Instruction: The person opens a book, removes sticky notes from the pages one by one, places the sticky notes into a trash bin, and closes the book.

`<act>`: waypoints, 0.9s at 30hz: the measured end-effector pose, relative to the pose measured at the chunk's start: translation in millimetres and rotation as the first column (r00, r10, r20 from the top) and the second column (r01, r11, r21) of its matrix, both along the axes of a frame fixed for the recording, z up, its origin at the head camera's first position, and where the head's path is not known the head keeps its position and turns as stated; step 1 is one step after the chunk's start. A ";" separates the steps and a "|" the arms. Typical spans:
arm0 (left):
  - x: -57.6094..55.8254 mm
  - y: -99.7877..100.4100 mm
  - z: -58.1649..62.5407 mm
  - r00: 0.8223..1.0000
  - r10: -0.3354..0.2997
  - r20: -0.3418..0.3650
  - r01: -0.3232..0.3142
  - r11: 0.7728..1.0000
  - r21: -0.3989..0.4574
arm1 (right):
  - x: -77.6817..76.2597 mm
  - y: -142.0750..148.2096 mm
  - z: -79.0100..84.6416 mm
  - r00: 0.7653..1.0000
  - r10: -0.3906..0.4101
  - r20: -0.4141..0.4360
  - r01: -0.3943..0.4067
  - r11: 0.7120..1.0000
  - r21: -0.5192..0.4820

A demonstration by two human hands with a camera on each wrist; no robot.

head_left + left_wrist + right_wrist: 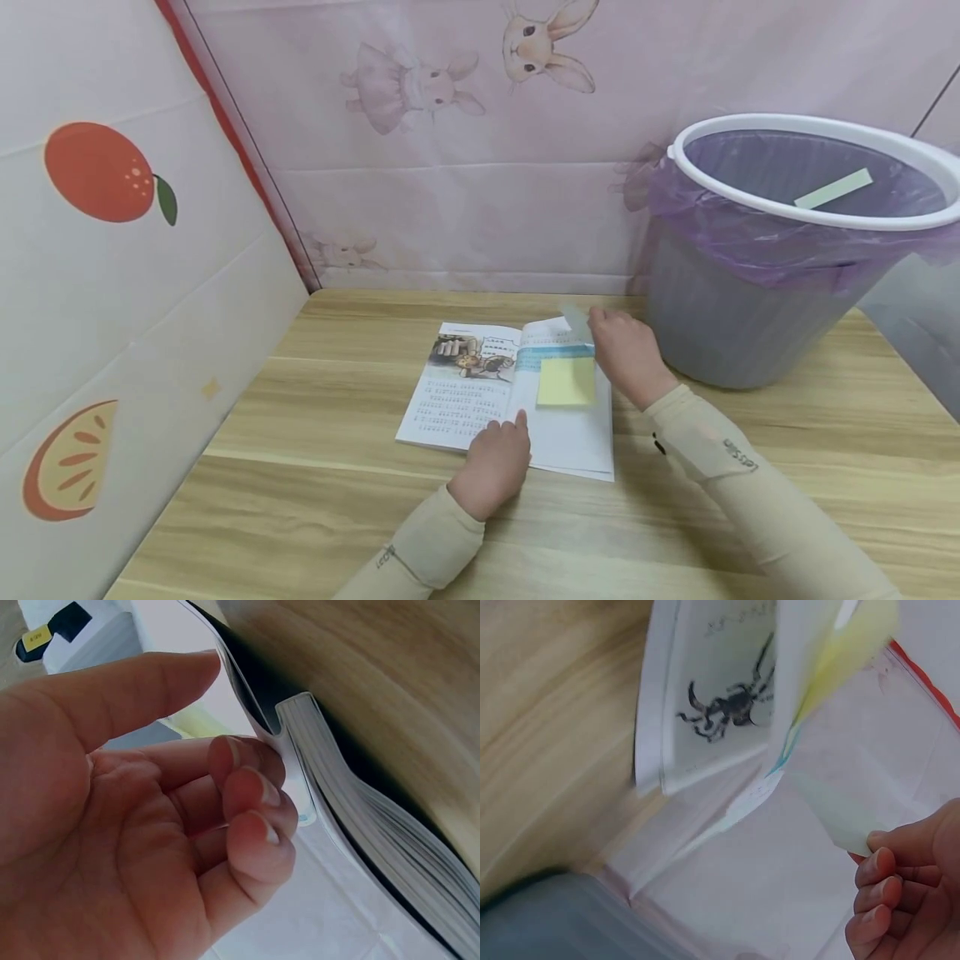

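An open book (573, 442) lies on the wooden table, with a picture and printed text on its left page. My left hand (497, 467) rests at the book's lower edge near the fold; its index finger points up the page and the other fingers are loosely bent. A yellow sticky note (566, 385) is on the right page, below a blue band. At that page's upper right, my right hand (628, 354) pinches a pale, see-through sticky note (844, 817) between thumb and fingers. The note's far end is close to the page; whether it touches cannot be told.
A grey bin (720, 317) with a white rim and purple liner stands on the table to the right of the book. Inside it shows a pale green strip (834, 190). Printed cloth walls (450, 208) border the table at the back and left.
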State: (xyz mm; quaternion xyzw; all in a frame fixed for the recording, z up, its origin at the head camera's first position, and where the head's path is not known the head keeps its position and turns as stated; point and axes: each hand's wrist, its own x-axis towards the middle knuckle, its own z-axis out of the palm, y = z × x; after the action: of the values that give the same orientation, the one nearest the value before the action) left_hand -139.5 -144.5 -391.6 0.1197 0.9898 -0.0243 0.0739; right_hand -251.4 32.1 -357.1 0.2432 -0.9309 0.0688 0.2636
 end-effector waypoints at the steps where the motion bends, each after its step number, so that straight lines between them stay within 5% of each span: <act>1: 0.1 0.1 0.0 1.000 -0.002 -0.006 0.002 1.000 -0.002 | 0.0 1.1 2.0 1.000 0.002 -0.009 -0.002 1.000 -0.012; 8: 0.9 1.3 -0.5 0.999 -0.015 -0.033 0.014 0.999 -0.029 | 1.2 10.9 19.0 0.997 0.019 -0.074 -0.025 0.996 -0.082; 13: 2.2 1.8 -1.0 0.999 -0.014 -0.042 0.012 0.999 -0.040 | 13.7 16.9 46.5 0.987 0.047 -0.151 -0.072 0.983 -0.168; 15: 2.9 2.0 -1.7 0.999 -0.019 -0.045 0.017 0.999 -0.050 | 21.8 21.5 62.8 0.972 0.064 -0.227 -0.114 0.971 -0.211; 18: 3.5 2.3 -2.5 0.999 -0.026 -0.041 0.023 0.998 -0.061 | 35.2 30.8 91.5 0.919 0.063 -0.390 -0.187 0.939 -0.288; 21: 3.8 3.2 -2.0 1.000 -0.021 -0.020 0.020 0.998 -0.055 | 46.4 44.4 122.9 0.842 -0.023 -0.539 -0.219 0.899 -0.380; 23: 3.8 3.7 -1.7 1.000 -0.020 -0.023 0.018 0.998 -0.055 | 50.7 57.1 142.0 0.813 -0.118 -0.570 -0.190 0.872 -0.451; 27: 3.3 4.0 -2.8 0.999 -0.021 -0.042 0.018 0.998 -0.067 | 53.0 88.3 167.4 0.837 -0.340 -0.428 0.021 0.803 -0.596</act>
State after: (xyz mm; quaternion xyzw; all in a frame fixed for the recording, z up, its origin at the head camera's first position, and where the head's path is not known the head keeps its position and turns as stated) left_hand -136.2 -140.5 -394.3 0.1262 0.9885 -0.0607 0.0564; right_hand -198.4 120.4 -189.8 0.0692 -0.7812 0.2487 0.5684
